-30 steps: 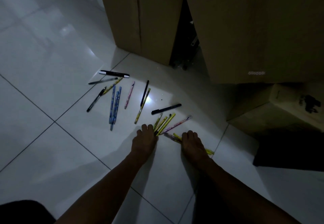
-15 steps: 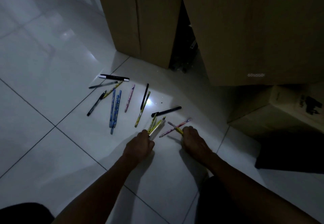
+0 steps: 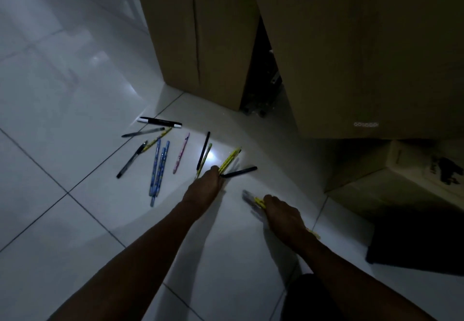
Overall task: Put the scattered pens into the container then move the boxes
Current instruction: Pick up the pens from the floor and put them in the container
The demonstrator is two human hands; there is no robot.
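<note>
The right hand (image 3: 283, 214) was nearest, low over the tiled floor (image 3: 62, 82). Its grip was curled tight round a few blurred yellow pens (image 3: 259, 202), whose ends stuck out on both sides of the fist. Just beyond and to its left was the left hand (image 3: 208, 187), its grip closed on a yellow pen bundle (image 3: 229, 160) that pointed away from the person. A black pen (image 3: 239, 172) lay on the floor right beside those knuckles – whether touching, I could not tell. Farther out the loose pens were spread across the floor: a black and yellow pair (image 3: 204, 153), a pink pen (image 3: 181, 156), blue pens (image 3: 158, 170), a dark pen (image 3: 131, 160) and, farthest, a black-and-white marker (image 3: 159, 121). Along the floor's far edge stood tall cardboard boxes (image 3: 200, 31) – a smaller box (image 3: 401, 177) sat at the right edge.
</note>
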